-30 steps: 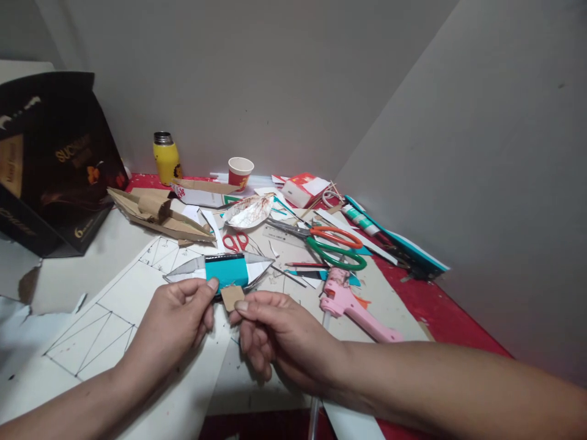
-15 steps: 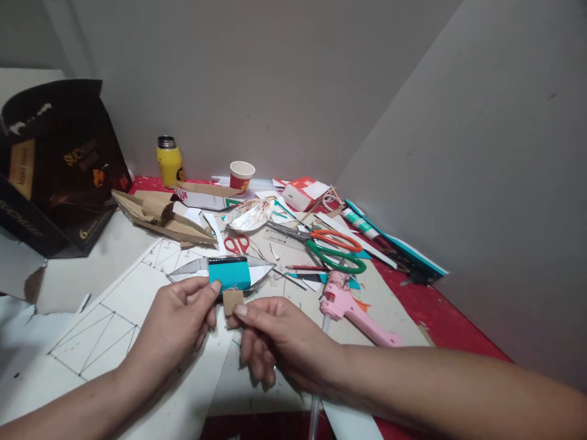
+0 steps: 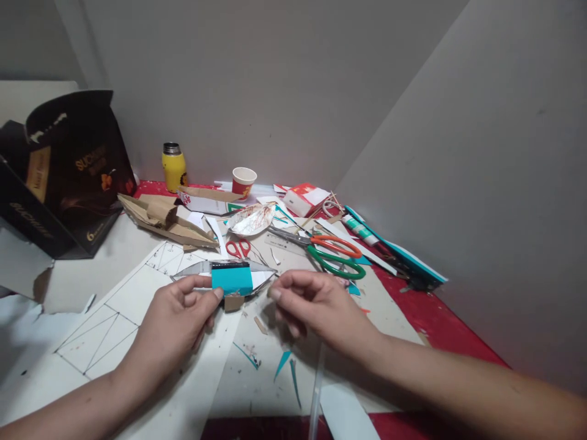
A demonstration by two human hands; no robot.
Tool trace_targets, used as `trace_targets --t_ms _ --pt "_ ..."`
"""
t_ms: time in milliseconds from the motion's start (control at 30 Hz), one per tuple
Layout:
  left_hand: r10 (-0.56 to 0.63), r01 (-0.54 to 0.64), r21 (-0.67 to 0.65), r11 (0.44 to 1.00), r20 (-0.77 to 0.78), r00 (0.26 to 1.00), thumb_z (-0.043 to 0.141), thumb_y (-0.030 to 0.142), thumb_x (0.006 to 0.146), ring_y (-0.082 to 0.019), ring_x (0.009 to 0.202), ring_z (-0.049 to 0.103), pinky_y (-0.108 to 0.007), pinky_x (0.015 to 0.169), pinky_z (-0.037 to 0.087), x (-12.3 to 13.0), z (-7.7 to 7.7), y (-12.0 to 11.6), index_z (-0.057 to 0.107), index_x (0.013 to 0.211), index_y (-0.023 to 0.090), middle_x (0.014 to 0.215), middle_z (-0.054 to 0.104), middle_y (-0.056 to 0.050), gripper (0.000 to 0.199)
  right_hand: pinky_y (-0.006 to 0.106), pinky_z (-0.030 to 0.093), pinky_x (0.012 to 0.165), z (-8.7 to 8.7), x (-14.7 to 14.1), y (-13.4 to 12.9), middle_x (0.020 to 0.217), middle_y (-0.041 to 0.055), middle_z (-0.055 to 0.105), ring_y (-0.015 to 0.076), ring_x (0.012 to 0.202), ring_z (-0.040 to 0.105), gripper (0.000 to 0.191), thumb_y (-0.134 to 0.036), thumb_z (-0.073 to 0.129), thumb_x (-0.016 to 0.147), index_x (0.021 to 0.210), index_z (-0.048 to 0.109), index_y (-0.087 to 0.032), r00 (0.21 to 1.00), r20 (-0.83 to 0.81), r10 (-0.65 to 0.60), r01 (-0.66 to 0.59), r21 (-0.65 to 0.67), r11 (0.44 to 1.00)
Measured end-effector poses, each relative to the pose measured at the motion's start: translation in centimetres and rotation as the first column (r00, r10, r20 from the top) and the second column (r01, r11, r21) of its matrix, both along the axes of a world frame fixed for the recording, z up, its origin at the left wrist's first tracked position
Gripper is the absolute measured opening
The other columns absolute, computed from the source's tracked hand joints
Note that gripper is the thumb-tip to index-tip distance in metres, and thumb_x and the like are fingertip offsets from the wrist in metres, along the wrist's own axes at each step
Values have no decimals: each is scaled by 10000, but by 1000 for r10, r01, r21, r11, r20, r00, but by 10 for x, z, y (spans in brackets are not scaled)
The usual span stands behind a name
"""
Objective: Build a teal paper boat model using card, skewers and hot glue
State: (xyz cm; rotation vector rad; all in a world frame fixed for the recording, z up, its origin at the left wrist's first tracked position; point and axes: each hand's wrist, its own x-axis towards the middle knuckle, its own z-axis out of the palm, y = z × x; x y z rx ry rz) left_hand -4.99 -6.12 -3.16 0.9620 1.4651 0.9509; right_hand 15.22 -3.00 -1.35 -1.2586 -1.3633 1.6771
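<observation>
A small paper model boat [image 3: 192,268], pointed at both ends, has a bright blue cover [image 3: 232,280] with a black strip along its far edge. My left hand [image 3: 177,318] pinches the near left side of that cover between thumb and fingers. A small brown cardboard square [image 3: 234,304] juts from the boat's near side. By the boat's right tip, my right hand [image 3: 316,302] has thumb and forefinger pressed together; what they hold, if anything, is too small to make out. My right hand and forearm mostly hide the pink glue gun; its clear glue stick [image 3: 316,397] shows below.
Scissors with orange and green handles [image 3: 334,261] and small red scissors [image 3: 238,248] lie beyond the boat. Behind are a cardboard boat [image 3: 167,223], foil-like boat shape [image 3: 251,220], paper cup [image 3: 244,182], yellow bottle [image 3: 173,170] and black box [image 3: 87,177]. Blue scraps [image 3: 283,365] litter the front.
My right hand has let go of the cardboard square and moved up and right, now covering the glue gun. The square stays against the boat, which my left hand still holds.
</observation>
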Motion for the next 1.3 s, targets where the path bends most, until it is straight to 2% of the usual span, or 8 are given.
trace_targets --t_ms 100,167,367,467,633,800,1133,1300 --pt "-62 62 -2 998 5 998 650 504 766 -53 327 296 -153 326 197 0 -6 2 587 1014 168 436 502 76 422 125 361 302 -14 -7 -8 541 -15 640 46 330 499 343 -447 729 713 795 609 -136 995 -33 92 -97 -221 970" --pt "-89 89 13 996 13 996 620 511 795 -55 319 307 -160 320 212 1 -8 2 595 935 178 447 513 71 362 126 368 286 -23 -12 -12 573 6 666 64 336 530 345 -427 723 719 852 612 -129 991 -95 94 -121 -332 935" --pt "-101 99 49 994 39 994 571 476 842 -49 300 285 -164 321 202 4 -10 3 553 661 175 383 446 77 352 120 365 262 -29 -28 -12 563 -4 659 77 339 551 201 -304 690 756 807 587 -139 980 -197 -26 -71 -469 880" --pt "-105 104 31 994 27 994 571 481 838 -53 298 278 -165 322 192 5 -11 3 532 605 175 347 413 77 386 116 363 266 -29 -34 -10 551 -2 652 68 341 545 180 -277 678 774 735 578 -133 976 -213 -40 -70 -484 872" --pt "-88 88 17 996 37 995 574 496 830 -61 292 279 -169 317 194 5 -12 3 532 607 184 329 399 81 386 115 339 258 -29 -37 -13 529 -13 643 62 331 529 290 -361 761 713 714 579 -134 972 -231 -49 -68 -474 878" --pt "-122 121 44 992 22 992 580 484 832 -44 320 301 -164 334 221 5 -12 2 531 596 173 420 483 58 394 121 343 245 -26 -32 -16 502 -15 631 69 311 518 380 -453 775 673 701 565 -138 965 -257 -56 -58 -415 908" --pt "-155 150 61 987 91 984 586 479 847 -41 338 290 -162 344 216 3 -15 1 562 623 170 433 478 62 382 115 345 247 -25 -32 -14 477 -16 622 68 296 514 322 -410 731 682 660 552 -144 962 -272 -5 -106 -390 915" --pt "-170 166 56 984 71 983 589 481 842 -41 316 269 -159 326 187 4 -12 1 558 594 170 372 415 79 399 123 359 247 -26 -33 -15 462 -16 606 69 292 507 334 -413 728 680 620 555 -133 963 -268 -26 -83 -387 918"
